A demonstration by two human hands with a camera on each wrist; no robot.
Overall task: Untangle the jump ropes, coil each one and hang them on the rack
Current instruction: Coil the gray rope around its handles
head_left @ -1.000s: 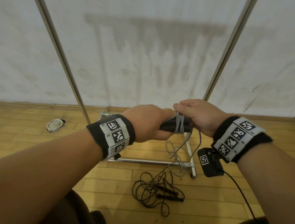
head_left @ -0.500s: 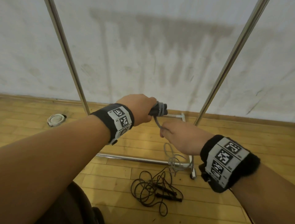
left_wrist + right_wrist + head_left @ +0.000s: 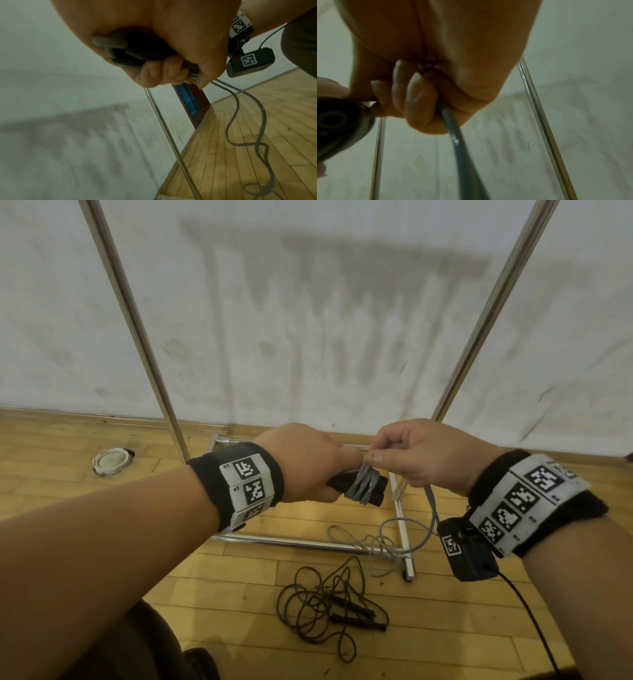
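My left hand (image 3: 308,463) grips the black handles (image 3: 370,491) of a grey jump rope, held level at waist height. Several turns of grey rope (image 3: 364,484) are wound round those handles. My right hand (image 3: 411,457) pinches the grey rope just above the wraps; the rope (image 3: 458,148) runs out under its curled fingers. The loose grey tail (image 3: 387,539) trails down to the floor by the rack's base. A black jump rope (image 3: 325,607) lies in a tangle on the floor in front, both handles in the pile. The rack's two steel uprights (image 3: 137,330) rise behind my hands.
The rack's base bars (image 3: 294,541) and a corner caster (image 3: 409,573) lie on the wood floor under my hands. A round white floor fitting (image 3: 111,461) sits at the left near the wall. A stained white wall stands close behind. A camera cable (image 3: 534,621) hangs from my right wrist.
My right hand dropped down with the grey rope half a second ago, then rose back to the handles, laying another turn. The left hand kept its grip. The floor tail is shorter.
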